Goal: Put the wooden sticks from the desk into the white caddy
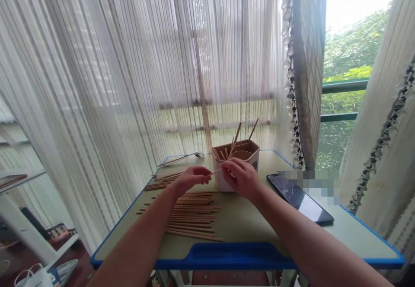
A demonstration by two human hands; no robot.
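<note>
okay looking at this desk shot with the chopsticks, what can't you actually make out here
Head view only:
- Fingertip grip on the chopstick: too small; left hand and right hand curl over it.
- Holder front: behind the right hand.
- Spot beside the phone: pixelated.
- Spoon: thin, faint against the curtain.

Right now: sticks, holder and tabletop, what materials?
Sticks: likely bamboo or wood, tan, matte, thin and straight. One stick is pinched between left hand and right hand. Holder: white outside, brown inside, smooth; ceramic or plastic, can't tell. Tabletop: pale green, matte, probably laminate, with a glossy blue plastic-looking rim.
</note>
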